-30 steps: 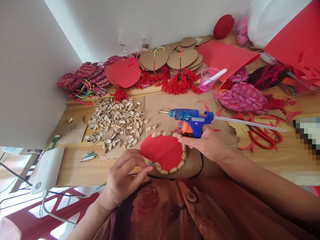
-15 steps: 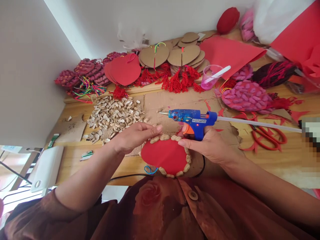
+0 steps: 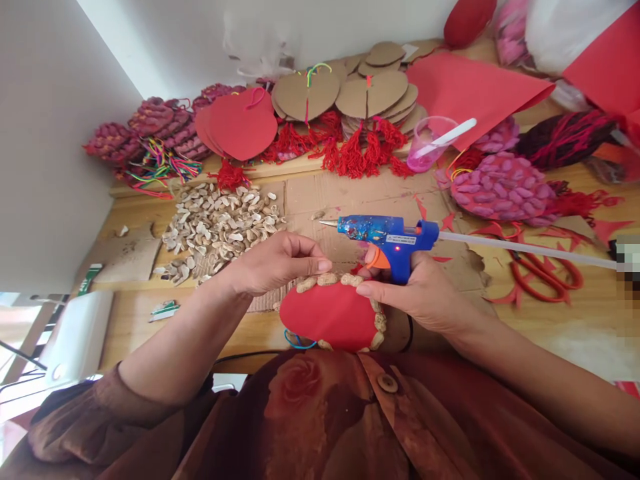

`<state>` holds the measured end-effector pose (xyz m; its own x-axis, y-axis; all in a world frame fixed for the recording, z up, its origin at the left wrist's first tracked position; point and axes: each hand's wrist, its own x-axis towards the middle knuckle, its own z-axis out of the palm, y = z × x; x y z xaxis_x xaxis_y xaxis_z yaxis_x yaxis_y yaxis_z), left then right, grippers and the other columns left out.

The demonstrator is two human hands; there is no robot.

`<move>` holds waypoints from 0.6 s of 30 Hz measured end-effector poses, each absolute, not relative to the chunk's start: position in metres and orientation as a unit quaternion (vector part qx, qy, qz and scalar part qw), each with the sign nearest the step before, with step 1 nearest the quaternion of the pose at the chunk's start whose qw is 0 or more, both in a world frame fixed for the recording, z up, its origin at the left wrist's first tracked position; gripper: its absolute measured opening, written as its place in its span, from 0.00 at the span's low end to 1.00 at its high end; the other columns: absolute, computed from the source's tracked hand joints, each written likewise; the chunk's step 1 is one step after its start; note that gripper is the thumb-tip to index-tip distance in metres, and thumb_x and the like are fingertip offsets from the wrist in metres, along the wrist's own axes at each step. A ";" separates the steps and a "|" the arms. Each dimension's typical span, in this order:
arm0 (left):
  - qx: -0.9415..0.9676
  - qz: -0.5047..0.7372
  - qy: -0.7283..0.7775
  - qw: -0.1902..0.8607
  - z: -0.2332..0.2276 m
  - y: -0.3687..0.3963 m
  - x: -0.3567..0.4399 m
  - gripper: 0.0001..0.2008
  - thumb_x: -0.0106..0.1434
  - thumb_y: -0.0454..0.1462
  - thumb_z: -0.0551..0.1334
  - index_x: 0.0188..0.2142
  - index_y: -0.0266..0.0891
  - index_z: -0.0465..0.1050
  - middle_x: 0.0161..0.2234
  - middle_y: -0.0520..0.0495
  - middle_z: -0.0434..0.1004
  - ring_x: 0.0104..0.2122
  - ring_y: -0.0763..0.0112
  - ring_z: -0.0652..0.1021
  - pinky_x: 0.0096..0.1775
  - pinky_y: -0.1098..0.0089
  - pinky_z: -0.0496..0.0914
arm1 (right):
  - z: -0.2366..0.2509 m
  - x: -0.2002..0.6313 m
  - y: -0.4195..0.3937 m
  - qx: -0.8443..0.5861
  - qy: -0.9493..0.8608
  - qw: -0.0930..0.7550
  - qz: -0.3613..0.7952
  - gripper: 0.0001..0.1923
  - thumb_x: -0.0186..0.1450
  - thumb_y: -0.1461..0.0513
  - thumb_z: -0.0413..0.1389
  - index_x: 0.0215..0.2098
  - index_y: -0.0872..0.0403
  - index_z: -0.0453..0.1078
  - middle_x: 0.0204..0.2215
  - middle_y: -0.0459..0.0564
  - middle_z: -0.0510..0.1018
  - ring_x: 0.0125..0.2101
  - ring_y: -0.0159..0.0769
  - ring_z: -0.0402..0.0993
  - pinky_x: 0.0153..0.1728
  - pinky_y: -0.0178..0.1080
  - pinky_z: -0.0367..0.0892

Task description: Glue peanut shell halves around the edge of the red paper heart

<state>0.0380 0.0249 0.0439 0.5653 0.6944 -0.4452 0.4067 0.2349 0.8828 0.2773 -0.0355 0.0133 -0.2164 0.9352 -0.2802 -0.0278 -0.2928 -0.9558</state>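
Wooden tabletop (image 3: 550, 333) under a pale wall is crowded with craft stock: a heap of peanut shells (image 3: 220, 227) on a cardboard sheet (image 3: 350, 193) to your left, stacked cardboard apple shapes (image 3: 367, 100) and red tassels (image 3: 360, 150) at the back, a pink cup (image 3: 425, 143) with a white stick in it, pink shell-covered pieces (image 3: 500, 190) and red scissors (image 3: 545, 277) to your right; close to your chest lies the red apple cutout (image 3: 330, 313), its rim lined with shells along the top and down the right side, the left edge bare; your left hand (image 3: 275, 263) hovers at the cutout's upper left, fingers curled with thumb and forefinger pressed together at the top row of shells, and whether a shell sits between the tips cannot be told; your right hand (image 3: 420, 290) is wrapped around the handle of the blue glue gun (image 3: 385, 233), forefinger at the orange trigger, thumb stretched toward the cutout's edge, nozzle level and pointing left, clear of the work, the glue stick trailing out behind; by my reading you are in the shell-setting step, seating or pressing one at the top of the border; the next move calls for tipping the nozzle down onto the bare rim just beside the last shell, laying a small bead there, and keeping your fingertips off the hot glue while a fresh shell goes on.
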 end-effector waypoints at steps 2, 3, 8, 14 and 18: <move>0.637 0.107 0.440 0.624 0.045 0.024 0.037 0.15 0.62 0.46 0.68 0.28 0.37 0.75 0.24 0.53 0.69 0.25 0.76 0.66 0.28 0.75 0.61 | 0.013 0.277 -0.036 -0.502 -0.453 0.375 0.634 0.14 0.53 0.58 0.72 0.33 0.48 0.74 0.29 0.45 0.80 0.32 0.39 0.78 0.37 0.44 0.77; 0.642 0.111 0.436 0.621 0.044 0.024 0.037 0.15 0.63 0.46 0.67 0.27 0.37 0.74 0.23 0.54 0.67 0.25 0.77 0.65 0.28 0.75 0.60 | 0.013 0.277 -0.036 -0.504 -0.450 0.374 0.635 0.14 0.53 0.58 0.72 0.33 0.48 0.74 0.29 0.44 0.80 0.31 0.39 0.78 0.37 0.44 0.77; 0.526 0.224 0.464 0.676 0.027 0.018 0.026 0.20 0.59 0.51 0.71 0.28 0.37 0.72 0.24 0.53 0.66 0.23 0.77 0.64 0.24 0.77 0.57 | 0.011 0.277 -0.036 -0.506 -0.434 0.373 0.646 0.16 0.53 0.58 0.72 0.35 0.48 0.73 0.29 0.42 0.78 0.31 0.37 0.77 0.36 0.42 0.76; 0.440 0.316 0.539 0.645 0.021 0.017 0.007 0.26 0.54 0.56 0.73 0.23 0.36 0.72 0.21 0.51 0.66 0.20 0.78 0.63 0.21 0.77 0.54 | 0.010 0.277 -0.035 -0.497 -0.448 0.388 0.634 0.15 0.53 0.59 0.72 0.33 0.49 0.72 0.29 0.43 0.77 0.30 0.35 0.74 0.37 0.41 0.75; 0.558 0.177 0.519 0.623 0.037 0.018 0.020 0.27 0.59 0.59 0.68 0.28 0.35 0.81 0.25 0.46 0.76 0.23 0.75 0.69 0.25 0.75 0.62 | 0.010 0.276 -0.034 -0.491 -0.449 0.386 0.639 0.14 0.54 0.58 0.72 0.33 0.48 0.72 0.28 0.43 0.77 0.31 0.36 0.74 0.36 0.41 0.74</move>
<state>0.0198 0.0181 0.0370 0.3981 0.7997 -0.4495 0.3594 0.3148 0.8785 0.2758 -0.0342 0.0097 -0.2199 0.9343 -0.2807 -0.0520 -0.2986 -0.9530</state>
